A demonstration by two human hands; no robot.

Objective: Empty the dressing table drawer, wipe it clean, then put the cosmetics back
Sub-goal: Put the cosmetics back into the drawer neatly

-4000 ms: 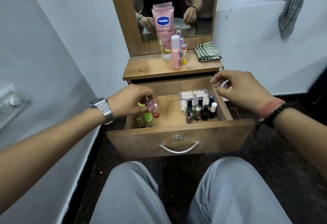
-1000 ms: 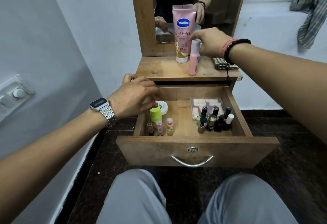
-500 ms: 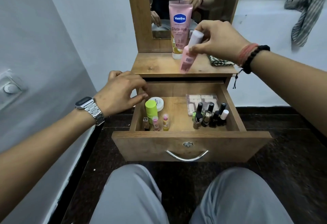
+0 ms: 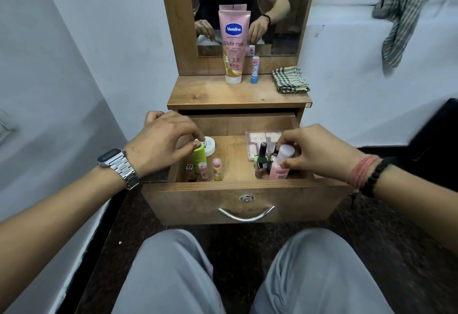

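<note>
The drawer is pulled out wide, w/ lots of little cosmetics standing inside. The right hand is low over the drawer's right side, at about 3 o'clock from the middle, & its fingers and thumb pinch a pink bottle w/ a white cap. The bottle leans a bit and its bottom is down in the drawer, just by the dark polish bottles. Can't tell if it stands on the drawer floor. Behind those, at 12 o'clock from them, lies a clear box of pale squares. The left hand is over the drawer's left side, at 9 o'clock. Its fingers are curled close together and the tips sit on top of a green bottle. A white jar is right behind the green one, touching or nearly so. In front, at 6 o'clock from the green bottle, stand small sticks in a row by the front wall. Up on the tabletop, at 12 o'clock from the drawer, a tall pink tube stands by the mirror, a small blue stick just right of it, and a folded cloth far right. The left wrist has a metal watch; the right has bands.
</note>
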